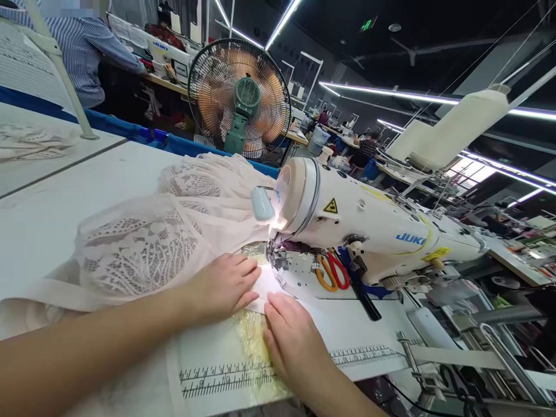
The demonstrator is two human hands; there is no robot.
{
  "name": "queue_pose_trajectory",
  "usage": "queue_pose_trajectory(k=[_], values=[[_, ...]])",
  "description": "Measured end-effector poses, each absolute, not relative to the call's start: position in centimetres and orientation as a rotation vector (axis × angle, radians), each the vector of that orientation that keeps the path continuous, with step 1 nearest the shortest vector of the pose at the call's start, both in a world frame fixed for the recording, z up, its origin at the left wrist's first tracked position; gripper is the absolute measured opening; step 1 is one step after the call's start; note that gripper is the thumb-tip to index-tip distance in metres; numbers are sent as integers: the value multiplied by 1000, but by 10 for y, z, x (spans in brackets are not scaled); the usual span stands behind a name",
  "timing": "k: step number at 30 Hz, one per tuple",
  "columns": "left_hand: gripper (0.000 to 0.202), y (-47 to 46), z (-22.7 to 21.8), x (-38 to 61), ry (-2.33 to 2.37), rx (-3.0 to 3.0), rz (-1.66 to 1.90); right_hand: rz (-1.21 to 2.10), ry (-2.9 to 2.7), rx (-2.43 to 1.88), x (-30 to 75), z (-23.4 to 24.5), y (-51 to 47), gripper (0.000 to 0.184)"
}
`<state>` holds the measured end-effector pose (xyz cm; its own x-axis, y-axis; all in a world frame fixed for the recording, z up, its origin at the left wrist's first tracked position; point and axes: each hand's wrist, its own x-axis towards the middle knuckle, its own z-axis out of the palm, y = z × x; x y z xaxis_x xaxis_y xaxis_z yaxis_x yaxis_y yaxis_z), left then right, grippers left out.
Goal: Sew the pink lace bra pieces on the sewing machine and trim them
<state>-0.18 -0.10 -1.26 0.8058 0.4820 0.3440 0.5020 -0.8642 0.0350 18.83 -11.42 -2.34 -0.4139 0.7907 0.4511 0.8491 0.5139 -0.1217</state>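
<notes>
A white lace garment (139, 249) spreads across the left of the table and runs under the needle area of a white JUKI sewing machine (369, 214). My left hand (226, 285) rests on the garment just left of the presser foot (278, 259), fingers bent and closed on the cloth, thumb nearest me. Close in front of the foot, my right hand (295, 336) has its fingers together at the white fabric's near edge; its fingertips are partly hidden. Between and below the hands lies crinkled yellowish clear film (252, 333) over a printed ruler scale (226, 379).
Scissors with orange and red handles (332, 272) and a black-handled tool (367, 298) lie under the machine arm. A lamp head (262, 204) shines at the needle. Behind the table stands a large fan (241, 98). A person in a striped shirt (80, 52) sits at far left.
</notes>
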Motion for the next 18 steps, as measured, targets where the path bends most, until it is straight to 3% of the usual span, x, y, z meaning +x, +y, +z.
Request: queue_pose_trajectory(k=[6, 18], values=[[22, 4, -18, -3, -770, -2967, -522, -244, -2324, -1303, 198, -22, -133, 34], [31, 17, -1, 9, -844, -2861, -365, -132, -2364, -1394, 200, -15, -115, 35]])
